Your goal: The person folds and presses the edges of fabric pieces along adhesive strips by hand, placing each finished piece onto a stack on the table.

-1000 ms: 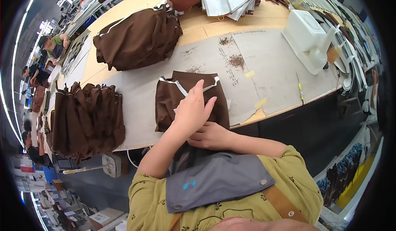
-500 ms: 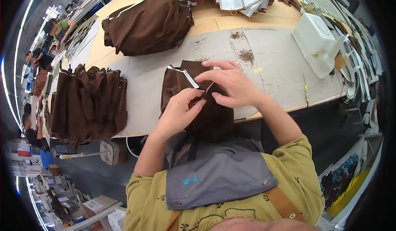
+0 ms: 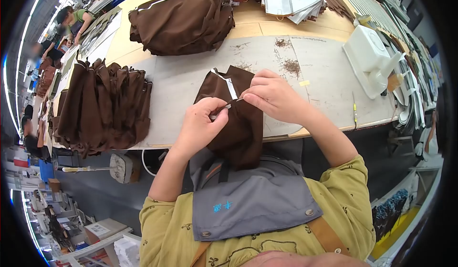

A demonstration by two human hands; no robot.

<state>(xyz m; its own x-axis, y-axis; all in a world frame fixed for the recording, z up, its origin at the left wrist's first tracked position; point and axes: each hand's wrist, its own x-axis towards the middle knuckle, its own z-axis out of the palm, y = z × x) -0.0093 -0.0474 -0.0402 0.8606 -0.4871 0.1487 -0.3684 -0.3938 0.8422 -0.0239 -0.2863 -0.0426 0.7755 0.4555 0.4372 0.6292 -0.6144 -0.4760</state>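
Observation:
A brown cloth piece (image 3: pixel 238 133) with white strips hangs over the table's front edge in front of me. My left hand (image 3: pixel 202 124) pinches a white strip on the cloth between thumb and fingers. Close to its right, my right hand (image 3: pixel 274 97) is closed with thumb and forefinger together on a thin pale strip of the same piece. The strip stretches between the two hands. One white strip (image 3: pixel 232 88) stands out on the cloth's upper part, just above my fingertips.
A row of folded brown pieces (image 3: pixel 105 109) stands at left, and a large brown bundle (image 3: pixel 181 23) lies behind. A white container (image 3: pixel 369 59) and a yellow tool (image 3: pixel 355 114) are at right. Thread scraps (image 3: pixel 291 67) lie on the table (image 3: pixel 329 83). A co-worker (image 3: pixel 78 23) is at upper left.
My right hand came off the cloth's lower side, moved up and right, opened, then closed on the strip. My left hand moved down and left to pinch. The cloth has shifted toward me.

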